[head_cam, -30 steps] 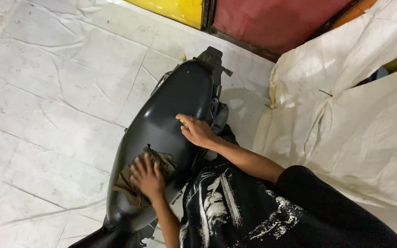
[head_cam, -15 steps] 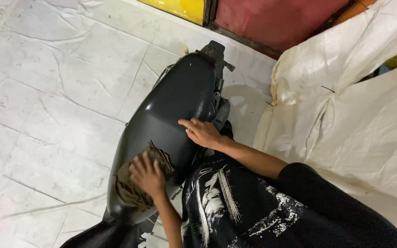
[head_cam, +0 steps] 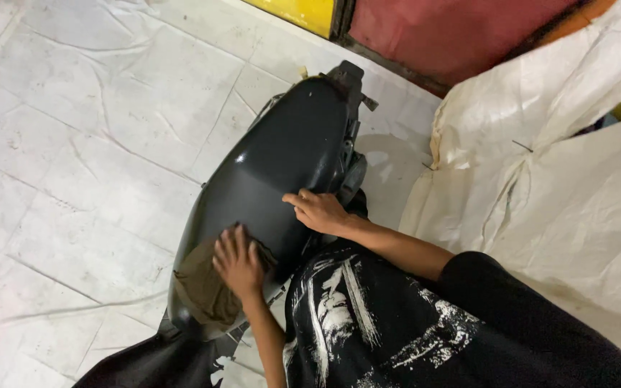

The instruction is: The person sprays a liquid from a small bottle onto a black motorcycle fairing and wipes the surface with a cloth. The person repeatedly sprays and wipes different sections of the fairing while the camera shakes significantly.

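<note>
head view: left hand [head_cam: 238, 263] pressed flat on brown rag [head_cam: 206, 287] atop dark scooter panel [head_cam: 274, 169]; right hand [head_cam: 319, 210] splayed open beside, steadying. could slip on gloss, dragging grit, scratching.

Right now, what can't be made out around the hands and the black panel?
- Head view: the part of the brown cloth under the left hand is hidden by that hand.
- Head view: the black panel's lower end runs into dark shadow near the bottom edge.
- Head view: the right hand's palm contact is hidden by the hand itself.
- Head view: the floor behind the white sheeting is covered.
</note>
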